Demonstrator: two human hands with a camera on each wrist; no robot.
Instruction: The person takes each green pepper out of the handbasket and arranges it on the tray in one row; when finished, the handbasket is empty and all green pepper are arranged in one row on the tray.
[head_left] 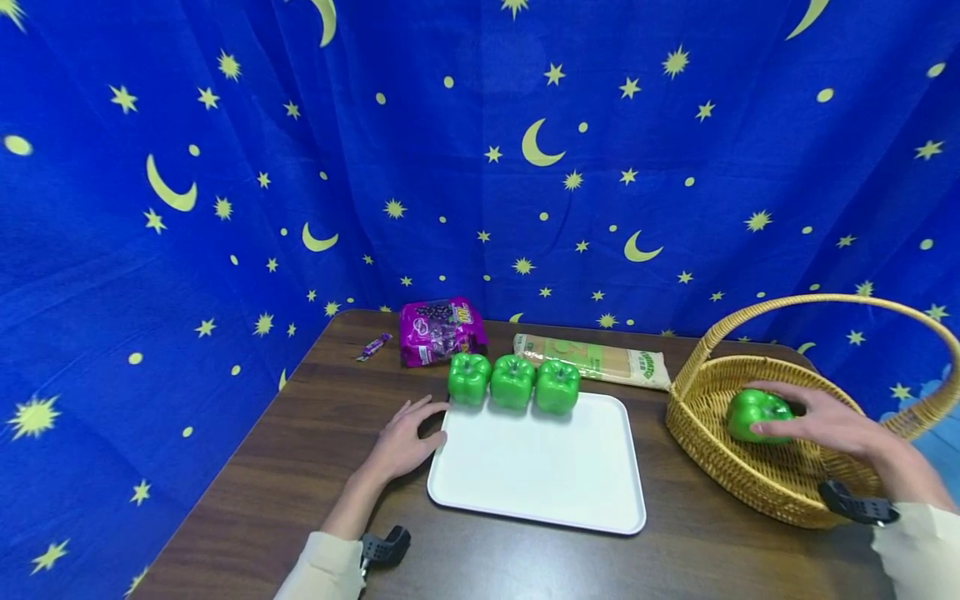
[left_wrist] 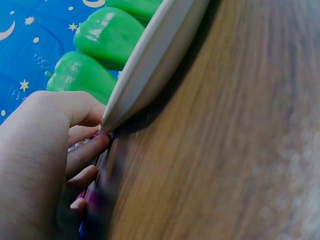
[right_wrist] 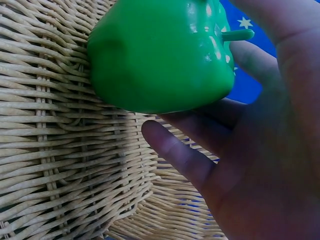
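My right hand [head_left: 825,421] reaches down into a wicker basket [head_left: 738,479] and grips a green bell pepper [head_left: 753,415] from above, fingers spread around its sides. In the right wrist view, that pepper [right_wrist: 160,55] lies against the woven wall, its stem pointing toward the palm, with one fingertip [right_wrist: 152,131] just off its surface. My left hand [head_left: 405,437] rests at the left edge of a white tray [head_left: 540,467], thumb and forefinger spread along the rim. Three green bell peppers [head_left: 512,382] stand in a row at the tray's back edge.
Behind the tray lie a purple candy bag [head_left: 441,332] and a long flat packet [head_left: 600,361]. One small wrapped candy [head_left: 373,347] is at the back left. The basket's tall handle [head_left: 817,298] arches over the right arm. A blue star-patterned curtain [head_left: 450,167] hangs behind the table.
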